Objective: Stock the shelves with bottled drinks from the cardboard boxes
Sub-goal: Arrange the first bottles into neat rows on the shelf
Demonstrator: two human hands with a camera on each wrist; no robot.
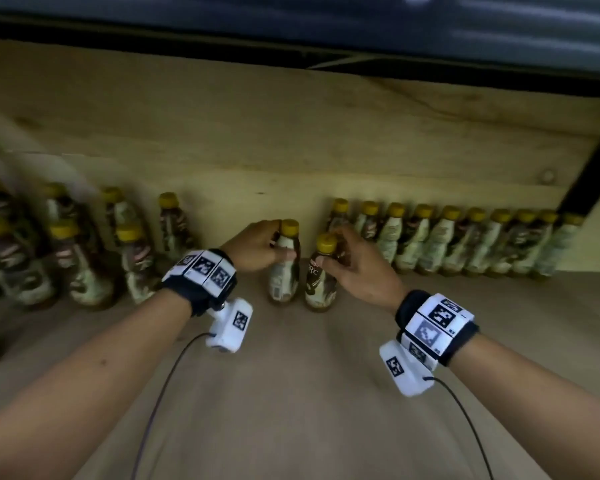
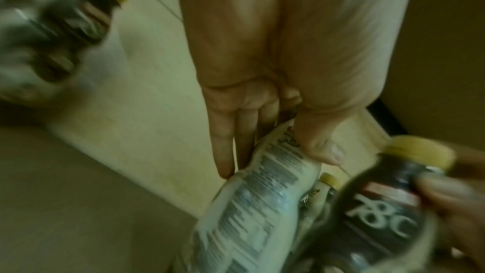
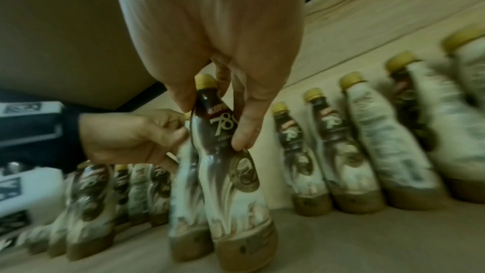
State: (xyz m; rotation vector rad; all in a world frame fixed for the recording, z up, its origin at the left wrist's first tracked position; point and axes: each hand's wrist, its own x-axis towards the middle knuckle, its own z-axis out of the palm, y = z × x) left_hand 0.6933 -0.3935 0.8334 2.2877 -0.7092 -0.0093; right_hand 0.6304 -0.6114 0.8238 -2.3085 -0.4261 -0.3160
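Note:
Two yellow-capped coffee bottles stand upright side by side on the wooden shelf. My left hand grips the left bottle round its neck and shoulder; in the left wrist view thumb and fingers clasp this bottle. My right hand pinches the right bottle just below its cap. The right wrist view shows thumb and fingers round the dark "78" neck of that bottle, with the left hand beside it.
A row of several like bottles lines the shelf's back wall to the right. A two-deep cluster of bottles fills the left. A gap stays behind the held pair. A black upright bounds the right end; a dark shelf edge runs overhead.

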